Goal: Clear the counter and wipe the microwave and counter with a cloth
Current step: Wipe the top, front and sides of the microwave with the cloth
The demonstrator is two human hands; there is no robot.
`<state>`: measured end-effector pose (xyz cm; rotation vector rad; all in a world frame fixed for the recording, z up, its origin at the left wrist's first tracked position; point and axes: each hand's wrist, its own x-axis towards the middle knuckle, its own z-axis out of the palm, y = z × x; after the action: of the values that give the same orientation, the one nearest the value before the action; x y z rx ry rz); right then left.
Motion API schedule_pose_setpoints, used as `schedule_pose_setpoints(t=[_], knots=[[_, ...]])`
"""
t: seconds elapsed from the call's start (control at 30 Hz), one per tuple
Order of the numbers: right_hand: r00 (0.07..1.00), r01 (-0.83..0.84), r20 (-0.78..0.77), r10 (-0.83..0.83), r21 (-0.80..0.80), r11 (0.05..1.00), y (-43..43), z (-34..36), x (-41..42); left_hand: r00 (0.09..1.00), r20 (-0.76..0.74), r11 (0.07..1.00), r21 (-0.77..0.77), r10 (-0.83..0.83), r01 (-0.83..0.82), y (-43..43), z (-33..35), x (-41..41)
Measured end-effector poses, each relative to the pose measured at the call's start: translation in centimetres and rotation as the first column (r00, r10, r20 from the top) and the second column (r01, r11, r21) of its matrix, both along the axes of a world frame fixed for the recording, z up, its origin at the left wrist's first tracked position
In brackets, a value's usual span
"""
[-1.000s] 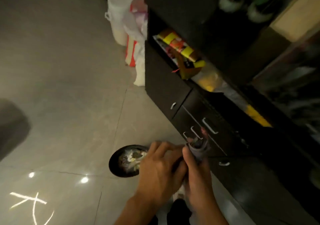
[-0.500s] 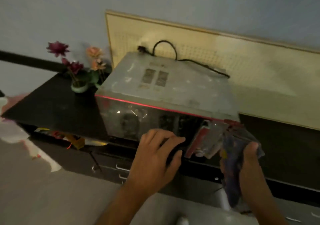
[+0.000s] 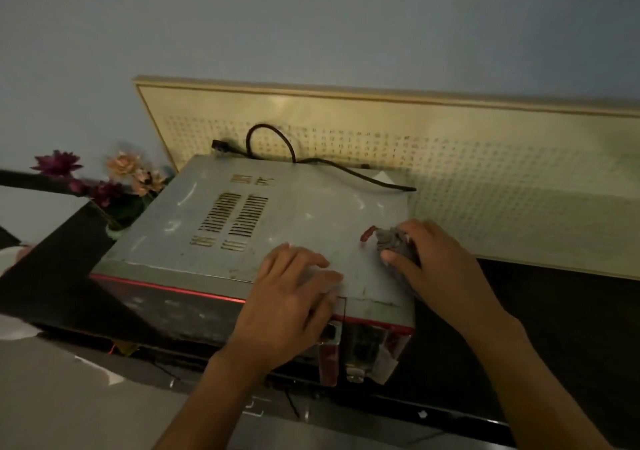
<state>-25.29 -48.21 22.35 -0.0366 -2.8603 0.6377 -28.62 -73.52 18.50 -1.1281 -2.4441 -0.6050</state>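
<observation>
The left hand (image 3: 291, 297) lies flat on the top of the microwave (image 3: 277, 207), fingers straight and spread a little, holding nothing, its palm over the front edge. Just to its right the right hand (image 3: 440, 262) is curled round a crumpled grey cloth (image 3: 394, 240), thumb and fingers bunching it against the microwave's top near the right side. A small red bit sticks out of the cloth on the side facing the left hand; I cannot tell what it is.

Beyond the left hand's fingertips, rows of vent slots (image 3: 232, 221) are cut into the dusty, scuffed metal top. Below that hand's wrist runs the red trim of the front, and under the gap between the two hands sits the control panel (image 3: 363, 342), with peeling film hanging off it. Farther back from both hands a black power cord (image 3: 311, 159) loops over the rear edge of the top.

The microwave stands on a dark table (image 3: 554, 311) that stretches away to the right of the right hand. Behind it a pale perforated board (image 3: 485, 172) leans against the wall. Far off to the left of the left hand, a small pot of pink and purple flowers (image 3: 117, 186) stands on the table beside the microwave's corner. Pale floor (image 3: 69, 397) shows below the left forearm.
</observation>
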Motion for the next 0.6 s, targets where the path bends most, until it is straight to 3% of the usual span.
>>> schedule_pose_setpoints(t=[0.1, 0.3, 0.37, 0.47, 0.53, 0.6], knots=[[0.993, -0.105, 0.063, 0.096, 0.151, 0.983, -0.5, -0.3, -0.4, 1.000, -0.006, 0.999, -0.044, 0.005, -0.005, -0.1, -0.1, -0.9], [0.963, -0.235, 0.146, 0.227, 0.043, 0.971, 0.3, -0.1, 1.8, 1.000, 0.003, 0.995, -0.104, -0.007, 0.007, -0.3, -0.4, -2.6], [0.982, -0.140, 0.114, 0.151, -0.096, 0.985, 0.5, 0.0, 1.9, 1.000, 0.024, 0.995, -0.103, -0.008, 0.010, -0.4, -0.5, -2.7], [0.994, 0.108, 0.052, -0.097, -0.292, 0.950, -0.2, 0.2, 0.6, 0.999, 0.044, 0.994, -0.109, -0.017, 0.022, -0.5, -0.6, -2.8], [0.988, 0.148, 0.066, -0.137, -0.210, 0.966, -1.0, 0.2, -0.1, 0.999, 0.045, 0.993, -0.115, -0.027, 0.032, -0.5, -0.8, -3.0], [0.995, 0.043, 0.089, -0.038, -0.054, 0.998, -2.0, 0.1, 0.4, 0.998, 0.047, 0.991, -0.124, -0.033, 0.039, -0.6, -0.9, -3.0]])
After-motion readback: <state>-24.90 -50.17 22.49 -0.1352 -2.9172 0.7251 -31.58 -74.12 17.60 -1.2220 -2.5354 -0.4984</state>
